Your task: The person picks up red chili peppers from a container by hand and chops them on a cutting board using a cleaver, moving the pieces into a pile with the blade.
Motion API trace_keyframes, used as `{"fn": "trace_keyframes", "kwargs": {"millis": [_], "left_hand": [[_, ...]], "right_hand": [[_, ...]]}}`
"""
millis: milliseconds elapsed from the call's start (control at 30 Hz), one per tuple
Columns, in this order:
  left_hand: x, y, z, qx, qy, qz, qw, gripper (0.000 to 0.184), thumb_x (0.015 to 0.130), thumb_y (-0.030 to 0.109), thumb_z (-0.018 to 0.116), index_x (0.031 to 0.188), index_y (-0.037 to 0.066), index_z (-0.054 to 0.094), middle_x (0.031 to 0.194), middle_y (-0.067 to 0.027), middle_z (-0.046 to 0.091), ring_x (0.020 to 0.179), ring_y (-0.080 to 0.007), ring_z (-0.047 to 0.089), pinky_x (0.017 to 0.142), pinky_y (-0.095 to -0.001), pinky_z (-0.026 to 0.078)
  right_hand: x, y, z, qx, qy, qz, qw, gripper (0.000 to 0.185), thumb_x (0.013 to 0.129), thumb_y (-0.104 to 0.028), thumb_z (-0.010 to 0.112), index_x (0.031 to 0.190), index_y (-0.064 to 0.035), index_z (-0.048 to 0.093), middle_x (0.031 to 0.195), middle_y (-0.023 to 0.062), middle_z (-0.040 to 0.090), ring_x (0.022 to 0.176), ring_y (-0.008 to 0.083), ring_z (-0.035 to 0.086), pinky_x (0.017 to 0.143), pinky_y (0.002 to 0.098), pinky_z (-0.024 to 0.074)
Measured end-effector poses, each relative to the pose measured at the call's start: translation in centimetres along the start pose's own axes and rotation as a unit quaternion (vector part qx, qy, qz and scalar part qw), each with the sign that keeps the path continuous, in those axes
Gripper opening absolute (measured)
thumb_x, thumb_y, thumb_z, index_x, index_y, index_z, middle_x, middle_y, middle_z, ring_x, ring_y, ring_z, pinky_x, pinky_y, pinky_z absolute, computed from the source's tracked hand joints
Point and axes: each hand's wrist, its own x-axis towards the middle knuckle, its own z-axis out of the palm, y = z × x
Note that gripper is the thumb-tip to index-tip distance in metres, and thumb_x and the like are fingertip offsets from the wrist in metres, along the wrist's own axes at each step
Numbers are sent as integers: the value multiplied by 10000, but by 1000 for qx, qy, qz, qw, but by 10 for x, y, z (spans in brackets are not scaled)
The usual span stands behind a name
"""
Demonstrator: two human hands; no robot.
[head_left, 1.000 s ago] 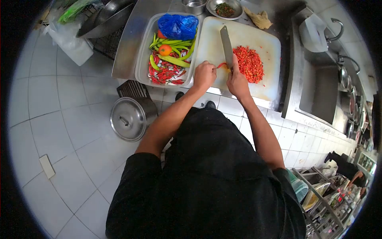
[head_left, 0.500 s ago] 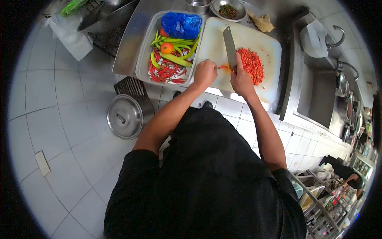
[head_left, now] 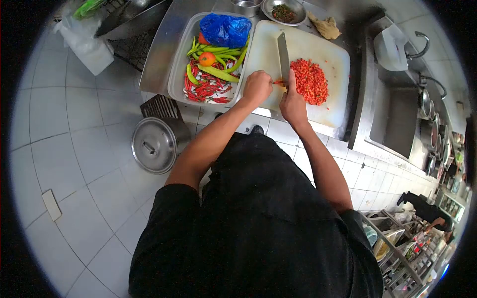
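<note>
My right hand [head_left: 293, 103] is closed around the handle of a kitchen knife [head_left: 283, 57], whose broad blade points away from me over a white cutting board [head_left: 263, 57]. Closed at the board's left side, my left hand [head_left: 258, 88] pinches a red chili [head_left: 278, 82]; the chili's end sticks out toward the blade. Right of the knife lies a heap of chopped red chili [head_left: 310, 82]. Beside the board, a clear plastic tub [head_left: 175, 74] holds whole red chilies [head_left: 206, 91], green chilies [head_left: 221, 74], tomatoes [head_left: 206, 59] and a blue plastic bag [head_left: 225, 30].
Behind the board stand a metal bowl [head_left: 298, 19] with chopped stems and a crumpled tan cloth [head_left: 325, 26]. A sink [head_left: 395, 114] is on the right. A lidded pot [head_left: 154, 145] stands on the floor at left. Another person [head_left: 426, 210] is at far right.
My right hand and the knife have moved left, and the blade is now closer to my left hand and the chili. My left hand stays almost in place.
</note>
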Motion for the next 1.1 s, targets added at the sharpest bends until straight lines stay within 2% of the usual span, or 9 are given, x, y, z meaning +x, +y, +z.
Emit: {"fn": "trace_keyframes", "kwargs": {"millis": [167, 333, 433, 467, 567, 700, 867, 1000, 1100], "left_hand": [[19, 0, -6, 19, 11, 10, 1000, 135, 764, 58, 625, 759, 29, 757, 840, -212, 683, 830, -400, 672, 815, -491, 538], [11, -4, 4, 14, 16, 20, 1000, 134, 751, 69, 632, 773, 25, 757, 850, -225, 683, 830, -403, 671, 822, -492, 535], [11, -4, 1, 14, -12, 15, 1000, 131, 735, 51, 637, 776, 29, 759, 875, -223, 686, 854, -404, 671, 831, -491, 535], [7, 0, 3, 10, -21, 7, 1000, 131, 731, 48, 638, 774, 30, 760, 879, -221, 687, 858, -403, 671, 833, -490, 536], [9, -4, 6, 11, -27, -8, 1000, 131, 723, 42, 641, 771, 34, 762, 895, -216, 691, 871, -400, 672, 838, -487, 538], [14, 1, 2, 13, -22, 9, 1000, 127, 720, 42, 645, 764, 37, 763, 893, -215, 695, 872, -395, 679, 838, -479, 542], [27, -1, -1, 26, -14, 17, 999, 126, 722, 46, 649, 768, 38, 766, 871, -219, 696, 872, -389, 685, 834, -474, 547], [22, 2, -1, 21, -35, 1, 999, 143, 741, 48, 644, 794, 40, 777, 867, -212, 699, 856, -390, 687, 823, -477, 548], [27, -4, -4, 27, -16, 22, 999, 146, 751, 53, 644, 802, 39, 780, 869, -208, 699, 847, -392, 685, 820, -480, 546]], "right_hand": [[14, 1, -18, 8, -23, -16, 1000, 881, 846, -15, 486, 1606, -187, 74, 806, 331, 663, 714, 490, 656, 696, 564, 507], [0, -3, 8, -20, 16, -3, 1000, 892, 841, -29, 510, 1604, -160, 67, 798, 336, 656, 699, 494, 651, 691, 567, 511], [11, -1, -1, -12, 2, -5, 1000, 887, 842, -40, 520, 1600, -147, 72, 795, 334, 657, 710, 494, 654, 698, 567, 514], [10, 1, -11, 2, -25, -2, 1000, 818, 894, -36, 489, 1593, -148, 79, 841, 345, 661, 743, 515, 653, 710, 577, 503], [14, -10, -28, 5, -36, -22, 999, 855, 852, -42, 516, 1590, -111, 89, 811, 331, 664, 729, 496, 658, 717, 566, 518], [3, -2, 7, 10, 24, -15, 1000, 857, 849, -20, 497, 1596, -129, 92, 815, 327, 664, 724, 490, 660, 705, 565, 512], [16, -2, -17, 13, -26, -15, 999, 864, 864, -30, 491, 1602, -149, 59, 840, 322, 673, 730, 478, 666, 706, 555, 513], [3, -12, 2, 0, 0, -3, 1000, 879, 868, -34, 492, 1604, -178, 33, 844, 331, 670, 726, 484, 665, 696, 559, 514], [11, 2, 5, 28, 1, -17, 999, 861, 868, -42, 490, 1602, -153, 52, 849, 340, 668, 732, 490, 665, 699, 563, 515]]}}
